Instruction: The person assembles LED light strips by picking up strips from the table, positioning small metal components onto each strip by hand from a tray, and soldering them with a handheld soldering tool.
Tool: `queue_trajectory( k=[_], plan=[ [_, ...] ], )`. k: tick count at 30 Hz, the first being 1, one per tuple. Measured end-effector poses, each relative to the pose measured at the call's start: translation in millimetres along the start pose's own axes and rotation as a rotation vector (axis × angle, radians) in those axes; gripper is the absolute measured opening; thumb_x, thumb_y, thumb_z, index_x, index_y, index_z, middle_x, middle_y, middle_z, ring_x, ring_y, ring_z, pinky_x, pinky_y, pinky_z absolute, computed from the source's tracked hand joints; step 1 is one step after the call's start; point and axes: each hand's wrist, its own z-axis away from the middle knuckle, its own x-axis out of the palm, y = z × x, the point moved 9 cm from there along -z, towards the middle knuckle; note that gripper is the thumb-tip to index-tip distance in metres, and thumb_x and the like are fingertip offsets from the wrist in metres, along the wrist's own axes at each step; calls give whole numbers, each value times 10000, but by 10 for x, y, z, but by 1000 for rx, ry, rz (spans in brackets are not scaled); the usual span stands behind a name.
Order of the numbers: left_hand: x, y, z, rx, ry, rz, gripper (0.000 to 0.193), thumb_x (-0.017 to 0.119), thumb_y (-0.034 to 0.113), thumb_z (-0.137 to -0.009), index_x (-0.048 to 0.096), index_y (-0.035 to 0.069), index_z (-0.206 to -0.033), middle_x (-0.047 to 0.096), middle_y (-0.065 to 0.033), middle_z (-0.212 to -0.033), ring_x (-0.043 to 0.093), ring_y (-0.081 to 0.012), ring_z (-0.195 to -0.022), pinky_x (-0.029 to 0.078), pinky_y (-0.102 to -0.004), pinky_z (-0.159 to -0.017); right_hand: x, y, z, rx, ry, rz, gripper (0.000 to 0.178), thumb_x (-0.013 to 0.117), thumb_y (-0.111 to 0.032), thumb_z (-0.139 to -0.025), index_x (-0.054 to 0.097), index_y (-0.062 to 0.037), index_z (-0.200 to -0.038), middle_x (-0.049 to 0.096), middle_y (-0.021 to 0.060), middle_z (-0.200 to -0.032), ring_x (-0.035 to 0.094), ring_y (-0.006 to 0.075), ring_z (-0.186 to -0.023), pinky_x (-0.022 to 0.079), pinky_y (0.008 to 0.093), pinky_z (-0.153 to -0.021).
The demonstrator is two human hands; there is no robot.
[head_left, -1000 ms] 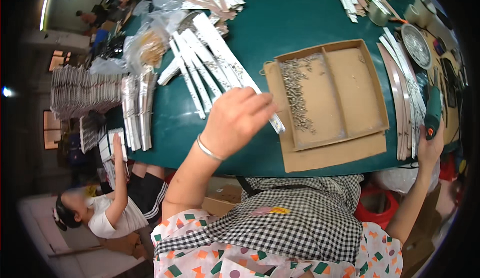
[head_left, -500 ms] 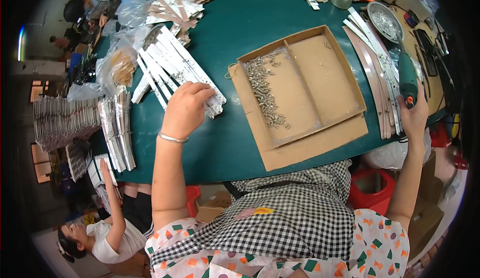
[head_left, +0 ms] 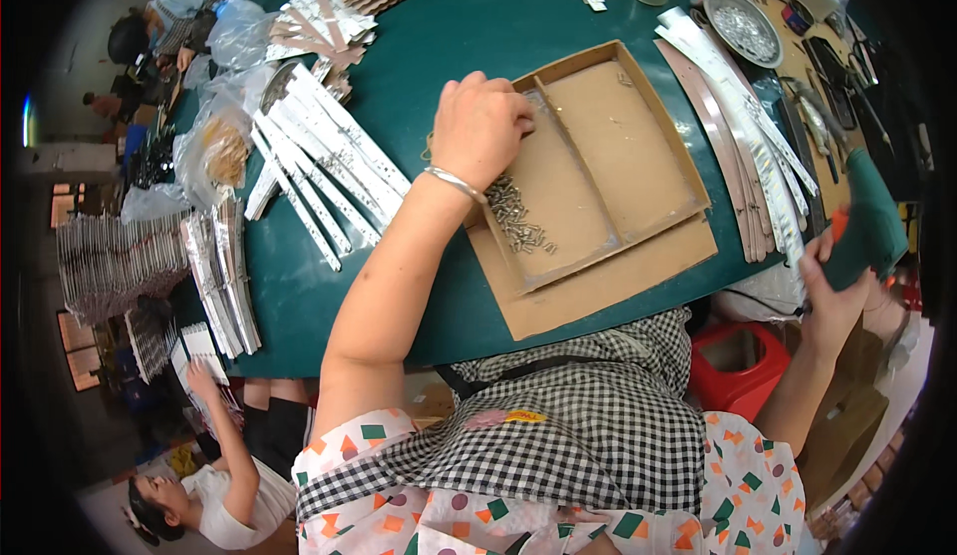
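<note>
My left hand (head_left: pixel 480 128) is over the left compartment of a shallow cardboard tray (head_left: pixel 666 224), its fingertips curled together; anything between them is hidden. Small metal screws (head_left: pixel 518 224) lie heaped along that compartment's left side, partly covered by my hand and wrist. At the right, my right hand (head_left: pixel 835 306) is wrapped round a green electric screwdriver (head_left: pixel 872 221) with an orange trigger, held past the table edge. Beside the tray lie brown strips (head_left: pixel 710 146) and white strips (head_left: pixel 743 106). A fan of white perforated strips (head_left: pixel 334 161) rests left of my hand.
A metal bowl of small parts (head_left: pixel 743 26) stands at the far right, near tools. Stacked strips (head_left: pixel 125 266) and plastic bags (head_left: pixel 214 146) line the left of the green table (head_left: pixel 289 331). A red stool (head_left: pixel 736 361) is below the edge. Another person (head_left: pixel 234 475) works at lower left.
My left hand has moved right, from the fan of white strips to the screws in the tray. My right hand has swung the electric screwdriver outward and nearer to me.
</note>
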Motion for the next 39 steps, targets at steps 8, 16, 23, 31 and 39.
queue_trajectory(
  k=[8,16,23,31,39],
  plan=[
    [72,20,92,-69,-119,-63,78,709,144,-754,654,99,-787,628,-38,-785,569,-255,-840,394,-398,-733,698,99,622,233,-154,-283,700,660,191,-692,413,68,-1335,479,70,-879,530,152,-737,465,280,-662],
    [-144,20,371,-220,10,186,102,711,67,-753,650,45,-832,640,-100,-759,620,-279,-738,478,-365,-667,1223,176,839,267,-375,-80,337,651,142,-750,517,6,-1028,543,25,-789,551,102,-688,460,259,-631],
    [-178,124,535,-127,98,224,127,732,32,-720,701,40,-843,682,-107,-808,652,-271,-707,513,-326,-643,1378,172,949,197,-336,-43,238,651,118,-787,537,-9,-954,540,9,-760,527,92,-668,446,259,-601],
    [-216,199,591,-111,135,259,138,763,-1,-691,703,35,-810,670,-70,-774,640,-214,-662,503,-276,-612,1387,158,969,106,-389,-13,270,630,100,-816,523,-14,-1036,538,20,-766,506,92,-699,433,261,-640],
    [-237,249,703,-315,161,747,173,771,-65,-716,690,-19,-861,686,-75,-827,647,-140,-718,524,-259,-670,1359,200,840,181,-466,87,399,766,1,-772,540,-5,-1102,651,58,-938,632,121,-790,517,247,-696]
  ],
)
